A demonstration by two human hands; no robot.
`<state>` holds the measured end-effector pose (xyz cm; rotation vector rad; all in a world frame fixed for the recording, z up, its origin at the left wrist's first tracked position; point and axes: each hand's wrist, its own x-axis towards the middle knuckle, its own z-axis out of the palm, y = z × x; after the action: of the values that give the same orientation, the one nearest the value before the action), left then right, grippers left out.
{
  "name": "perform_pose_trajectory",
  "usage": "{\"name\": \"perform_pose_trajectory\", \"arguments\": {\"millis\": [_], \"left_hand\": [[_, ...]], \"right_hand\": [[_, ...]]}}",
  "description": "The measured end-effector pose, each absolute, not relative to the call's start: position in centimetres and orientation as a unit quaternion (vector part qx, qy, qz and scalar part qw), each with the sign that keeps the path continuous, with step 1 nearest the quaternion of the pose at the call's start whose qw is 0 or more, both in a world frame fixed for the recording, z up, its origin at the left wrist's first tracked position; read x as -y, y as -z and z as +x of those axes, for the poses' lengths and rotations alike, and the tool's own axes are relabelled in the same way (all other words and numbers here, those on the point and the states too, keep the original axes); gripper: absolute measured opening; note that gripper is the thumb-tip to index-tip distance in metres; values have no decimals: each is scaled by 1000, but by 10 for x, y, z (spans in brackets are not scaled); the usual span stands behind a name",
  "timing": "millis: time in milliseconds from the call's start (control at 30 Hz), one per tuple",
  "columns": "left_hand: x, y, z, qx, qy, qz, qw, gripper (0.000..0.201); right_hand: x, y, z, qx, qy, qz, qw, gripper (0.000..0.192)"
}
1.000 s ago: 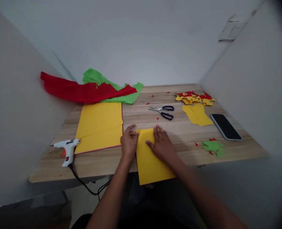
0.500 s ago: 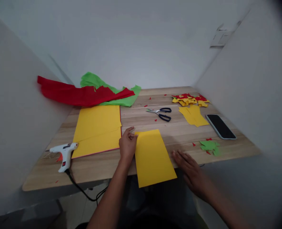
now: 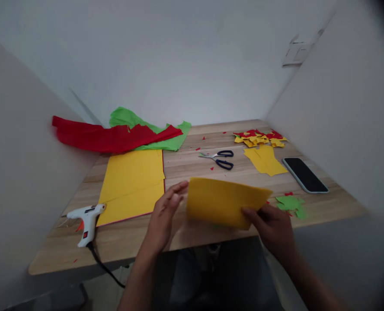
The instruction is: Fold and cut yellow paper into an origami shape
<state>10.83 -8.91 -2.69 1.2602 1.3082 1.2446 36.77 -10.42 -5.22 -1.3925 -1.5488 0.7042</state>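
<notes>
A folded yellow paper sheet [image 3: 224,201] is lifted above the front edge of the wooden table [image 3: 195,166], turned sideways. My right hand [image 3: 271,226] pinches its lower right corner. My left hand [image 3: 164,214] has its fingers spread and touches the sheet's left edge. A larger stack of yellow sheets [image 3: 132,183] lies flat to the left of my left hand.
A white glue gun [image 3: 84,216] with a black cord lies at the front left. Red paper [image 3: 107,136] and green paper [image 3: 146,127] are piled at the back left. Scissors [image 3: 219,157], yellow and red scraps [image 3: 260,138], a phone [image 3: 305,174] and green scraps [image 3: 291,203] lie on the right.
The yellow sheet lay flat with both hands on it. My right hand slid off to the right, then took its corner and lifted and turned it sideways; my left hand opened at its edge.
</notes>
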Motion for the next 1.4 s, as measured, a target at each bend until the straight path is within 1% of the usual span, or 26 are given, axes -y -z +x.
{"name": "perform_pose_trajectory", "arguments": {"millis": [33,67,133,200,300,433,633,767,833,900,1033,1200,1400], "left_hand": [[94,14,112,-470,-510,502,517,54],[99,2,117,-445,-491,506,552,52],[105,-15,127,-483,-470,492,551,41],[108,-23,134,-529,-465,463,538,32],[110,-23,138,-560,-461,436,532,32],[112,-20,137,-563,-463,442,523,31],[111,-22,142,-571,-458,456,506,32],[103,-31,143,-540,-550,427,473,22],[99,-36,143,-540,-598,401,437,32],[97,-39,144,-545,-614,387,420,42],[99,-40,148,-540,-602,384,446,50],[106,-46,154,-539,-591,388,459,50],[109,-52,155,-548,-593,401,432,47]], "right_hand": [[101,44,365,586,-339,-565,471,28],[97,37,362,552,-389,-557,484,29],[94,30,356,497,-473,-531,497,30],[94,29,351,459,-526,-514,498,30],[101,29,349,430,-555,-504,502,29],[108,22,350,432,-541,-513,507,31],[105,12,349,473,-441,-559,520,37],[109,11,349,523,-402,-565,496,37],[112,13,349,537,-392,-566,488,37],[116,14,350,540,-381,-570,488,37],[117,9,351,510,-375,-576,517,34],[118,-6,349,459,-374,-602,535,32],[122,-16,346,426,-384,-633,521,42]]}}
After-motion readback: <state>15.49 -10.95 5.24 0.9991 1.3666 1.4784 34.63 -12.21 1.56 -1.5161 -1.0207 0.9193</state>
